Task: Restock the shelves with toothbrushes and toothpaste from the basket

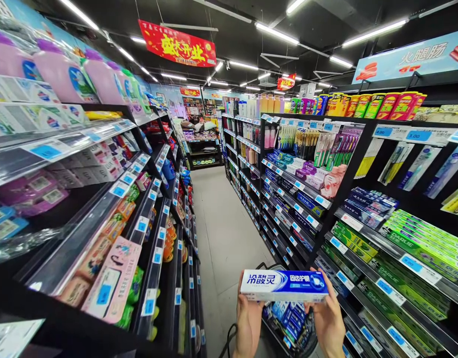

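A white and blue toothpaste box [284, 287] is held level in front of me, its printed face towards the camera. My left hand [248, 318] grips its left end. At the other end, my right hand [330, 315] has its fingers closed round the box. Below it stands a black basket [268, 325] holding several blue-and-white packages [288, 318], partly hidden by the box and hands. A dark cord or strap [229, 338] curves beside my left wrist.
Green toothpaste boxes [422, 243] fill the right shelf, with hanging toothbrushes [418, 166] above. The left shelf carries soap boxes [98, 256] and purple-capped bottles [60, 64]. A grey-floored aisle [221, 219] runs between them towards a display stand [204, 149].
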Motion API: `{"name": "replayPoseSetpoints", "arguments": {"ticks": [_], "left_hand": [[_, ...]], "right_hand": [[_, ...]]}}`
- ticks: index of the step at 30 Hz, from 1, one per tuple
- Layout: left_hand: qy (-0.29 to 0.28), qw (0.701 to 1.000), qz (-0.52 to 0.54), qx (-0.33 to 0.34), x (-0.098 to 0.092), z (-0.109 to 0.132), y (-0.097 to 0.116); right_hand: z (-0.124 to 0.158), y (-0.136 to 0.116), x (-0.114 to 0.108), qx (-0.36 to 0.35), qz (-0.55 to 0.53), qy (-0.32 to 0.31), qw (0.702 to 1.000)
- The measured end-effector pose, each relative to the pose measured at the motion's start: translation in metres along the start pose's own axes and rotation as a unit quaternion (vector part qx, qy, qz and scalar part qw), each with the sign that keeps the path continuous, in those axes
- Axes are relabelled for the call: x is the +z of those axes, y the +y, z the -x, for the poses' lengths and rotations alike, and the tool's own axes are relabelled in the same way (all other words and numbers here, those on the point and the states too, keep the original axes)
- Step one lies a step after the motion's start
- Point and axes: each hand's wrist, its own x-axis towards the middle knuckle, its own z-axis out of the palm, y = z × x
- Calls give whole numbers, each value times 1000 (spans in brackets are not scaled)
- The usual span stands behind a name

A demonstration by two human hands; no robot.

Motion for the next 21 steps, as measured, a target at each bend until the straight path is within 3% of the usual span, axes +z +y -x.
{"name": "replayPoseSetpoints", "arguments": {"ticks": [7, 13, 21], "left_hand": [[69, 997, -35, 4, -3, 1, 13], [10, 997, -76, 5, -2, 3, 21], [-49, 995, -81, 19, -4, 4, 24]], "right_hand": [[-3, 1, -3, 9, 56, 29, 998], [-9, 11, -1, -14, 77, 85, 993], [-10, 17, -1, -12, 68, 104, 992]]}}
